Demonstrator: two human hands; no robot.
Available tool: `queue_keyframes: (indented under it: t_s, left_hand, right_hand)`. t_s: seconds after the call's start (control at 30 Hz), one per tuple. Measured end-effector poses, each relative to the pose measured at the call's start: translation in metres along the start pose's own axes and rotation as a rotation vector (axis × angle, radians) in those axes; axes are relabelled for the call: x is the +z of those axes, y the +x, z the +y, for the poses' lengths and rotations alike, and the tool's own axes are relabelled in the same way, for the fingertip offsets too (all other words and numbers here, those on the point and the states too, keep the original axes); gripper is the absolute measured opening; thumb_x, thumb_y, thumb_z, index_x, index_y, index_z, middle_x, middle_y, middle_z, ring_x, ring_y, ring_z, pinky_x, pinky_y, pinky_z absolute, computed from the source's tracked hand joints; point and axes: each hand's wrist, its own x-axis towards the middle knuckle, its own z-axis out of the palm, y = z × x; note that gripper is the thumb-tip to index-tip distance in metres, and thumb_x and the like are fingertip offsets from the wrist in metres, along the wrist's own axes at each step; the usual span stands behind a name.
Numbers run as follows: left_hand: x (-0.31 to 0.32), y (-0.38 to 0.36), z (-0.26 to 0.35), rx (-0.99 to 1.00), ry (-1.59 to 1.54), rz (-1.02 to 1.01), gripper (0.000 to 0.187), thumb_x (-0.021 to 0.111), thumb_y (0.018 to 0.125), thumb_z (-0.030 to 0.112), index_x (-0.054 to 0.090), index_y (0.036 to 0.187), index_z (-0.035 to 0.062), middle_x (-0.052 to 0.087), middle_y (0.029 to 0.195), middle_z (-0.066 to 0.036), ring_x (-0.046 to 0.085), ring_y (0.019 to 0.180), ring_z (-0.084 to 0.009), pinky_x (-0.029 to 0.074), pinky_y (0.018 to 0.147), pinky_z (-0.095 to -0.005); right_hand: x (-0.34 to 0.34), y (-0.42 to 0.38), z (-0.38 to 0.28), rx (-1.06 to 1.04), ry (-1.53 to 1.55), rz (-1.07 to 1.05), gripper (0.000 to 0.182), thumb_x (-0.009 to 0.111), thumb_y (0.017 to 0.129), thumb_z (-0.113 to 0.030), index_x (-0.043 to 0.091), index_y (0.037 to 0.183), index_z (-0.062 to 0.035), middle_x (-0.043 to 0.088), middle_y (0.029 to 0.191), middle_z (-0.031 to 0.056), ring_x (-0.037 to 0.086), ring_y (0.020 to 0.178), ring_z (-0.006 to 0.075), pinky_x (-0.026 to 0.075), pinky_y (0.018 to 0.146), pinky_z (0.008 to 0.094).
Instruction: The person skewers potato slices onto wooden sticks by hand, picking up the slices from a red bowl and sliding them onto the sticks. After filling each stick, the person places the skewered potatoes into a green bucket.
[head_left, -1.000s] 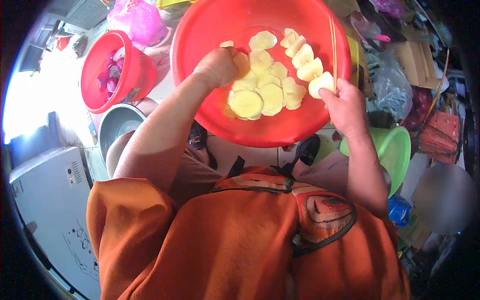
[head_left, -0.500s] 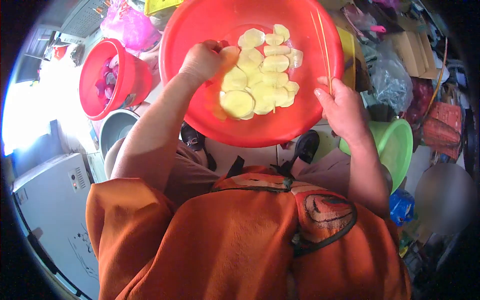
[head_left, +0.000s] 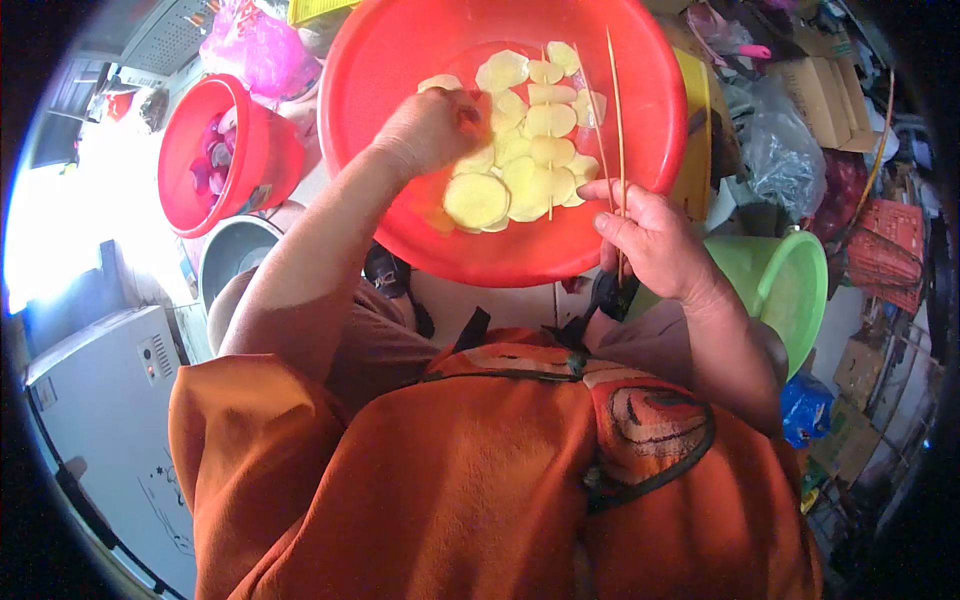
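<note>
Inside the large red basin (head_left: 400, 225) lie several pale yellow round slices (head_left: 476, 201). A column of slices (head_left: 551, 121) is threaded on a thin stick. My left hand (head_left: 436, 128) is over the slices at the basin's left side, its fingers bent together; what they hold, if anything, is too small to tell. One slice (head_left: 438, 82) shows just above that hand. My right hand (head_left: 655, 240), by the basin's lower right rim, grips two thin wooden sticks (head_left: 619, 120) that point up over the basin.
A red bucket (head_left: 270, 165) with purple pieces and a grey bucket (head_left: 232, 255) stand at the left. At the right are a green tub (head_left: 800, 300), a clear plastic bag (head_left: 780, 150), a cardboard box (head_left: 822, 105) and a red crate (head_left: 888, 255).
My right hand has moved left and slightly down with the sticks, which now stand further apart. My left hand has shifted a little right and down, and a slice now shows above it.
</note>
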Motion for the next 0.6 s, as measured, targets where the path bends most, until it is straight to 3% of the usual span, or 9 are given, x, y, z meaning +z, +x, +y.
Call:
queue_keyframes:
  t_s: [0.1,0.23,0.33,0.47,0.6]
  left_hand:
    - [0.01,-0.012,0.021,0.117,0.073,-0.054,0.028,0.057,0.075,0.029,0.063,0.096,0.0127,0.064,0.091,-0.012,0.062,0.087,-0.0279,0.049,0.079,-0.036]
    - [0.032,-0.014,0.036,0.221,0.273,-0.12,0.026,0.059,0.075,0.026,0.062,0.098,0.0133,0.059,0.1,-0.012,0.058,0.096,-0.0247,0.048,0.083,-0.0361]
    - [0.04,-0.02,0.054,0.216,0.419,-0.118,0.037,0.064,0.074,0.027,0.056,0.106,0.0091,0.054,0.109,-0.015,0.052,0.105,-0.0306,0.046,0.088,-0.0393]
    - [0.051,-0.016,0.059,0.149,0.484,-0.107,0.034,0.061,0.075,0.022,0.056,0.105,0.0064,0.054,0.109,-0.016,0.052,0.106,-0.03,0.046,0.088,-0.0385]
    - [0.049,-0.019,0.063,0.161,0.487,-0.145,0.026,0.056,0.076,0.017,0.058,0.099,0.005,0.058,0.099,-0.017,0.056,0.099,-0.03,0.047,0.085,-0.0396]
  right_hand:
    - [0.003,-0.001,0.0,-0.021,-0.029,0.008,0.031,0.046,0.091,-0.013,0.049,0.119,-0.0016,0.053,0.063,-0.0003,0.051,0.055,0.0062,0.042,0.052,0.0212]
    - [0.005,0.002,0.009,-0.098,-0.057,0.016,0.029,0.046,0.091,-0.012,0.05,0.118,-0.0017,0.053,0.065,-0.0006,0.051,0.057,0.0066,0.043,0.054,0.022]
    - [0.006,-0.001,0.005,-0.074,-0.02,0.02,0.028,0.046,0.091,-0.011,0.052,0.117,-0.0013,0.052,0.066,-0.001,0.051,0.058,0.0067,0.043,0.056,0.0224]
    - [0.005,-0.001,0.006,-0.052,-0.004,-0.021,0.027,0.046,0.091,-0.011,0.053,0.115,-0.0004,0.051,0.066,-0.0011,0.051,0.058,0.0065,0.043,0.057,0.0226]
    - [0.005,-0.003,0.006,-0.042,0.021,-0.032,0.027,0.047,0.091,-0.012,0.053,0.115,0.0003,0.051,0.066,-0.001,0.05,0.059,0.0062,0.043,0.057,0.0225]
